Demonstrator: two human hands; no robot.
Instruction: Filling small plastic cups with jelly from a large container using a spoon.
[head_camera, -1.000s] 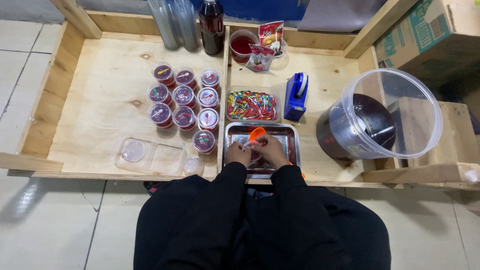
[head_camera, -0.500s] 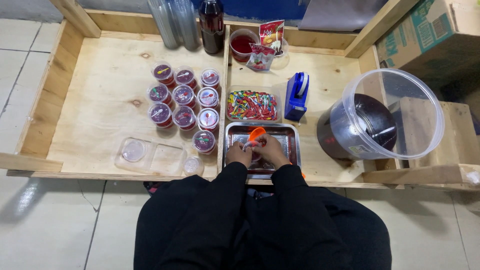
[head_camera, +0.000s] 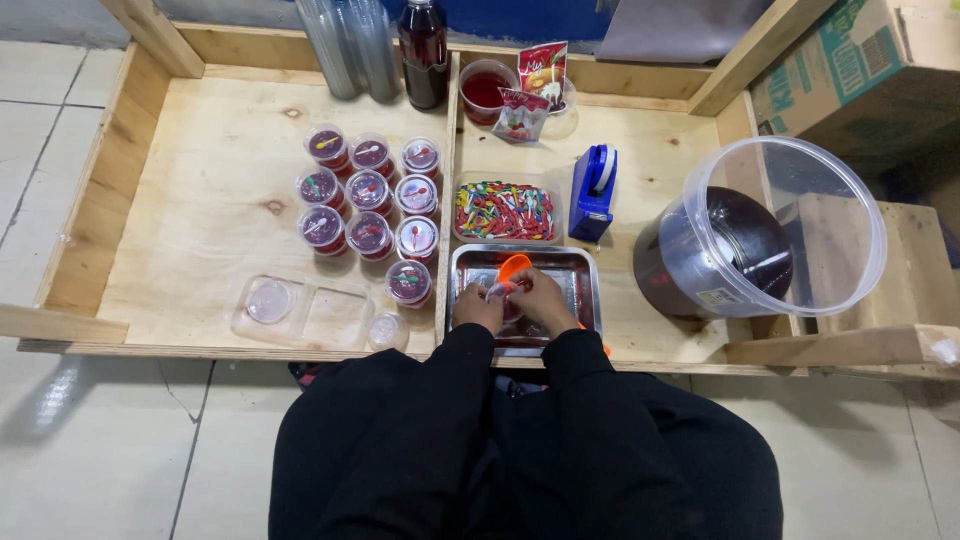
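We hold a small clear cup (head_camera: 503, 293) over the metal tray (head_camera: 580, 268); left hand (head_camera: 478, 308) and right hand (head_camera: 541, 300) close round it; light, thin, crushable, so we judge the rim the safest hold.

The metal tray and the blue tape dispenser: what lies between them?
Head view: only bare wood. The tray and the dispenser stand apart; the box of coloured spoons lies left of that gap.

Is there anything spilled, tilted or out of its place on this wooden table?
No spill shows. The large clear plastic bucket of dark red liquid lies tipped on its side at the right, its mouth facing the camera. One small sealed red cup stands apart below the three-by-three group. Both hands work over the steel tray.
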